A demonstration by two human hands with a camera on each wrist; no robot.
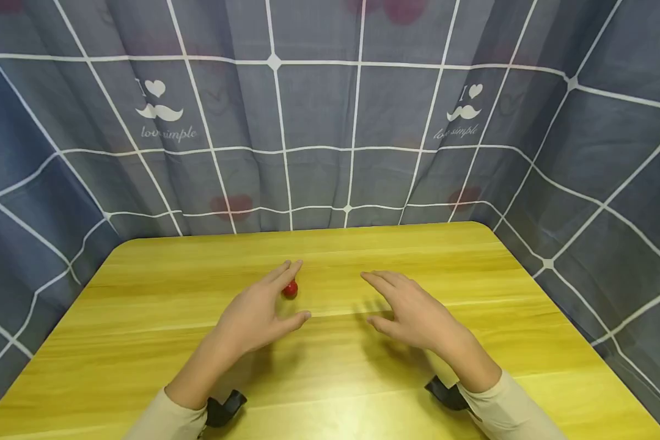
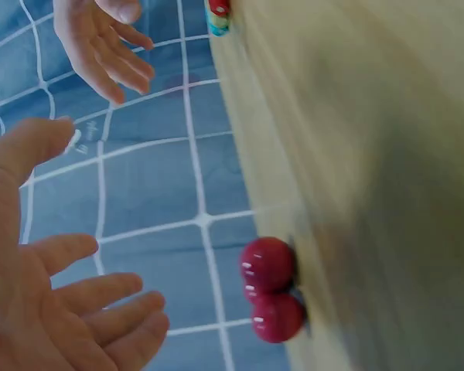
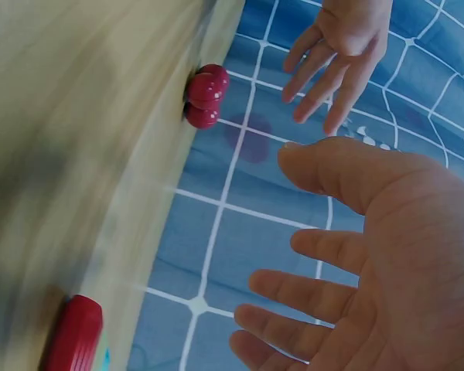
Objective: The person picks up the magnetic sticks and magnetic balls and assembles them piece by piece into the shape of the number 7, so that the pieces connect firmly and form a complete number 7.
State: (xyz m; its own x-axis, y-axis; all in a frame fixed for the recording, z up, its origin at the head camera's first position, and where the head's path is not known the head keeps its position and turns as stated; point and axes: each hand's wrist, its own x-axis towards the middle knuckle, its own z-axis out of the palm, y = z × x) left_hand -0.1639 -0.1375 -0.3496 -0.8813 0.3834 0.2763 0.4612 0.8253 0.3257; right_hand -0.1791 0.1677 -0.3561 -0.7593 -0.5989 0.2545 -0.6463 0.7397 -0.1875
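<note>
Left hand and right hand just hovering over the table – fingers loose and apart.
A red piece is lying on the right hand's side, shiny red balls are sitting near the left – checked curtain hanging behind.

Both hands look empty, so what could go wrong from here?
The red balls look smooth and round, so a nudge from the left hand might send them rolling across the table. In the head view that hand partly covers them, so a grasp might land off-centre. The ridged red thing on the right hand's side does not show in the head view, so it could get knocked unseen.
</note>
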